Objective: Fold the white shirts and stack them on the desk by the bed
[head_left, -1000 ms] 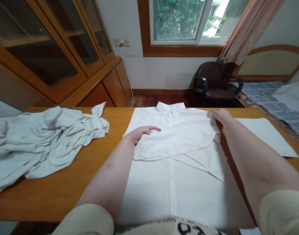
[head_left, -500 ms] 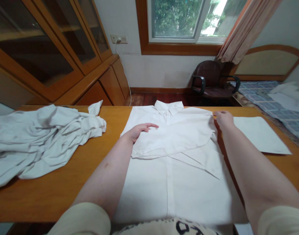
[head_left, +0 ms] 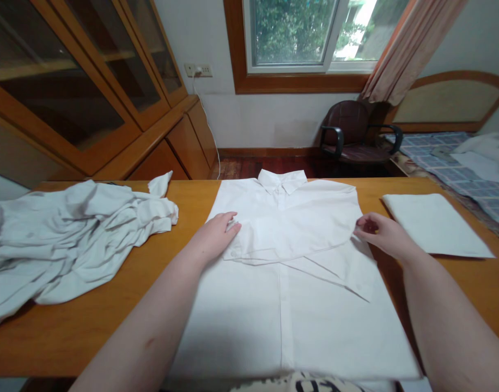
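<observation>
A white collared shirt (head_left: 241, 305) lies front up, its collar at the far edge of the wooden table (head_left: 122, 326). Both sleeves are folded in across the chest and overlap. My left hand (head_left: 219, 231) rests at the left side of the upper sleeve, above its cuff, with thumb and forefinger slightly apart on the cloth. At the sleeve's right fold, my right hand (head_left: 378, 231) pinches the shirt's edge between thumb and bent fingers.
A crumpled pile of white clothing (head_left: 81, 234) covers the table's left side. Right of the shirt lies a flat folded white garment (head_left: 441, 226). Beyond the table stand a wooden cabinet (head_left: 151, 125), an armchair (head_left: 351, 130) and a bed (head_left: 425, 158).
My right hand has come down along the right edge from the shoulder to the sleeve's lower fold. My left hand has drawn back left, its fingers no longer stretched across the chest.
</observation>
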`<control>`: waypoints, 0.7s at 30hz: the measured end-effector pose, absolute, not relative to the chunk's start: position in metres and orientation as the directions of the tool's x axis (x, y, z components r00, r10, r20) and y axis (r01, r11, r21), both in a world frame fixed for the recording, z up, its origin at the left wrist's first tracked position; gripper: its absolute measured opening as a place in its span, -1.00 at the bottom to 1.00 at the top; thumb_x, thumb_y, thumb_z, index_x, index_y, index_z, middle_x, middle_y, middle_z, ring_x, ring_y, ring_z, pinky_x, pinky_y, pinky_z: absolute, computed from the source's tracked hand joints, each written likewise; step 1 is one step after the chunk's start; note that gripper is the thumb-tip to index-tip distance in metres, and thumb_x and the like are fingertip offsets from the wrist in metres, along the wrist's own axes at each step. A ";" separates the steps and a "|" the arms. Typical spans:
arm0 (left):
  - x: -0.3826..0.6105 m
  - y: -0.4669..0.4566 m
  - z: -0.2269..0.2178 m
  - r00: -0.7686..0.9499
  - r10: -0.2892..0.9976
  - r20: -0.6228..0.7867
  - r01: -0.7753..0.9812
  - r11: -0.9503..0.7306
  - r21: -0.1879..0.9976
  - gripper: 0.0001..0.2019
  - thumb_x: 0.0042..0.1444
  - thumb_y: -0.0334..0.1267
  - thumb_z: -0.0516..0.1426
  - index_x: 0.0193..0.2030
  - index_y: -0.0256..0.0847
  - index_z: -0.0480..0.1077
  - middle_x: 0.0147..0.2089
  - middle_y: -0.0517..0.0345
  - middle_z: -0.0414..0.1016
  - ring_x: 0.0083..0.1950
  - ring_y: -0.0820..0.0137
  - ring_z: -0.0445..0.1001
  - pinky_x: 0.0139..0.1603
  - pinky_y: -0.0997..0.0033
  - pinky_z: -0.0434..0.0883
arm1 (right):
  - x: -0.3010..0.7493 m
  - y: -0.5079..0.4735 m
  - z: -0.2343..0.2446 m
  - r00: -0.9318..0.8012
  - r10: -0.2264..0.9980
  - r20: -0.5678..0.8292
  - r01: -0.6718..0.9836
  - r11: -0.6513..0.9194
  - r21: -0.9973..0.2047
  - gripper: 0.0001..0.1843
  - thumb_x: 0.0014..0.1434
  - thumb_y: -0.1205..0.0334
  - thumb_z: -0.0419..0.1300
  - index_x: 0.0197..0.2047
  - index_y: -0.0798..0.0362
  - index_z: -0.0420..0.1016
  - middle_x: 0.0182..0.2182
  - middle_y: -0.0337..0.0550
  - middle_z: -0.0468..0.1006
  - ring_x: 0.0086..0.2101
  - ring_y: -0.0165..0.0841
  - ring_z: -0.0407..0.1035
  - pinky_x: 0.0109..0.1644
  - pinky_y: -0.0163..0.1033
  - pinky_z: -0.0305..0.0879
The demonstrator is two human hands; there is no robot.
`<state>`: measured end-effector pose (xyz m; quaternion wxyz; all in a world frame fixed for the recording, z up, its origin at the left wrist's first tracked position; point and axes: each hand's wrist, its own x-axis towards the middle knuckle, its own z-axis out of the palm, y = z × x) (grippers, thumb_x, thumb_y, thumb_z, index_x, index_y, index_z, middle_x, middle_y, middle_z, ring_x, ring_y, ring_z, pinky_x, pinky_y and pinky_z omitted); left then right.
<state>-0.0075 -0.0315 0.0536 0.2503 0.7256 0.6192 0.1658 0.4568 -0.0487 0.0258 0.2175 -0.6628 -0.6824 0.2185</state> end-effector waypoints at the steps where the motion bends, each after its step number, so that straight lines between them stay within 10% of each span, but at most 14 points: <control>1: -0.013 -0.037 0.050 0.184 0.979 -0.092 0.790 -0.092 0.606 -0.48 0.15 0.07 0.01 0.16 -0.14 0.34 0.09 -0.02 0.43 0.04 0.18 0.43 0.05 0.25 0.32 | 0.459 -0.049 0.024 -0.044 0.999 0.017 0.819 0.046 -0.573 -0.64 -0.03 -0.08 0.28 -0.29 0.01 0.43 -0.43 -0.18 0.49 -0.44 -0.34 0.35 -0.38 -0.25 0.27; 12: -0.025 -0.038 0.015 0.290 0.956 -0.052 0.413 -0.076 0.908 -0.40 0.03 0.02 0.18 0.21 -0.15 0.30 0.27 -0.02 0.29 0.27 0.15 0.25 0.27 0.19 0.17 | 0.446 -0.041 0.021 -0.085 0.982 0.169 0.971 0.120 -0.209 -0.78 0.06 0.09 0.15 -0.25 0.00 0.47 -0.34 -0.14 0.49 -0.35 -0.28 0.39 -0.29 -0.21 0.27; 21: -0.020 -0.042 0.023 0.161 0.977 -0.139 0.242 0.098 0.965 -0.68 -0.07 -0.03 0.24 -0.29 -0.20 0.34 -0.34 0.25 0.46 -0.31 0.37 0.45 -0.27 0.41 0.37 | 0.450 -0.042 0.026 -0.087 0.994 0.071 0.989 0.094 -0.110 -0.76 -0.01 0.24 0.12 -0.21 -0.02 0.44 -0.27 -0.14 0.53 -0.33 -0.27 0.43 -0.28 -0.24 0.27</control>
